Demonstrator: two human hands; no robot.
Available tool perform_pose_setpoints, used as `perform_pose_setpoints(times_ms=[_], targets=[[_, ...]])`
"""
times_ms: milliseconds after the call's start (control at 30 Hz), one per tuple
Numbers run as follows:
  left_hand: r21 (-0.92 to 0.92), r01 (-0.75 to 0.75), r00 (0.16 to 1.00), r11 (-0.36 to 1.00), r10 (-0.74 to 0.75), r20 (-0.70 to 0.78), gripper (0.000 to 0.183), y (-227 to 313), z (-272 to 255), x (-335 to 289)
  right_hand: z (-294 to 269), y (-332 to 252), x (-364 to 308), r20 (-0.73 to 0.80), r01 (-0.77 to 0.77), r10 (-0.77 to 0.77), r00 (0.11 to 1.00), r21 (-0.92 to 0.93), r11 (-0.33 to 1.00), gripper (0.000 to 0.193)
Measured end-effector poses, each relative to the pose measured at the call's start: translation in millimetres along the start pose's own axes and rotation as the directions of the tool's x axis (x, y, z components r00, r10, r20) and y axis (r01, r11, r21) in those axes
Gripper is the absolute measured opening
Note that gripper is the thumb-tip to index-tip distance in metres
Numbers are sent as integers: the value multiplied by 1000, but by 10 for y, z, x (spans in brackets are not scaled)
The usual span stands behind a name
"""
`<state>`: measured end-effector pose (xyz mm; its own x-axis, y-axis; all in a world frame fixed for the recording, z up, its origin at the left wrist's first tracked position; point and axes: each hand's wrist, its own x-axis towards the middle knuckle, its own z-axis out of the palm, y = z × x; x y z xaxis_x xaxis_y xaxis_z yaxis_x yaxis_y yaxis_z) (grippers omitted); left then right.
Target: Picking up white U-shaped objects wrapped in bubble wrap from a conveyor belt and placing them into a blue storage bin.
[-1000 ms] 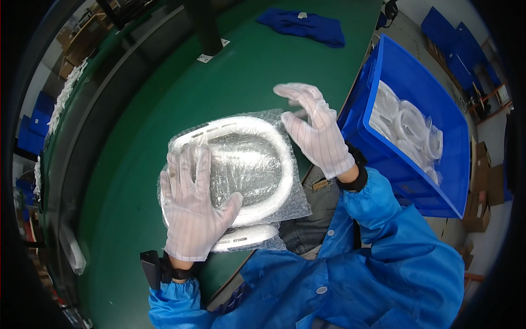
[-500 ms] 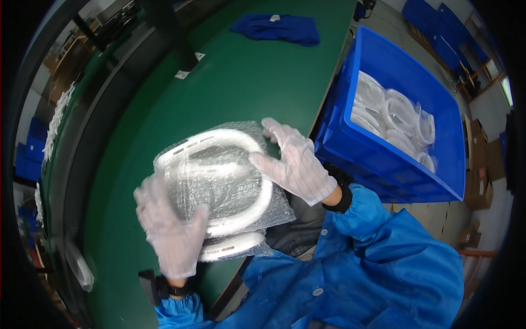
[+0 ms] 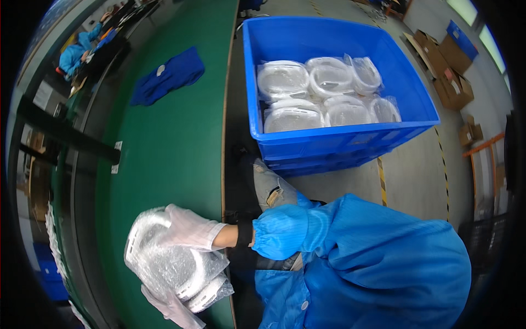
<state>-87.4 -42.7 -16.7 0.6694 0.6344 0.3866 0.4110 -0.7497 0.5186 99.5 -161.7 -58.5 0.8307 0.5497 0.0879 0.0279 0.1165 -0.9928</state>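
A bubble-wrapped white oval ring (image 3: 200, 268) lies at the table's near edge, with another wrapped white ring (image 3: 208, 293) showing beneath it. My right hand (image 3: 189, 227), in a thin white glove, is closed over the ring's far right side, its fingertips smeared a little. At the near left side my left hand (image 3: 170, 308), gloved too, grips the wrapping; part of its fingers is hidden by the package. A black band (image 3: 245, 233) circles my right wrist above the blue sleeve.
Right of the green table (image 3: 164, 142) stands a large blue bin (image 3: 339, 134) holding several wrapped white rings (image 3: 282, 79). A folded blue cloth (image 3: 170, 77) lies farther up the table. A dark post (image 3: 66, 134) crosses on the left. Cardboard boxes (image 3: 452, 88) stand at the far right.
The view has swung right, bringing the bin toward the middle. My hands have gone from lying spread on the wrapped ring to gripping its sides.
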Motion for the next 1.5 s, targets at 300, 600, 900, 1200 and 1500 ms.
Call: perform_pose_setpoints(times_ms=[300, 600, 900, 1200, 1500], targets=[[-195, -158, 971, 968, 117, -207, 43, -586, -155, -315, 533, 219, -12, 199, -75, 46, 979, 142, 987, 65], [-114, -332, 921, 936, 296, -253, 43, -122, -148, -133, 679, 209, -11, 58, 707, -755, 654, -402, 582, 24], [-741, -108, 939, 663, 313, 143, 70, 1585, 845, 529, -2415, -741, -438, -110, 171, -213, 971, -309, 936, 26], [-189, -656, 618, 731, 664, 420, 51, 2095, 2657, 843, -3443, 147, -547, -162, 237, -297, 941, -313, 920, 53], [-238, -967, -120, 86, 673, 730, 23, 1697, 2872, 1024, -3151, 907, -441, -216, -307, 453, 865, 486, 818, 47]])
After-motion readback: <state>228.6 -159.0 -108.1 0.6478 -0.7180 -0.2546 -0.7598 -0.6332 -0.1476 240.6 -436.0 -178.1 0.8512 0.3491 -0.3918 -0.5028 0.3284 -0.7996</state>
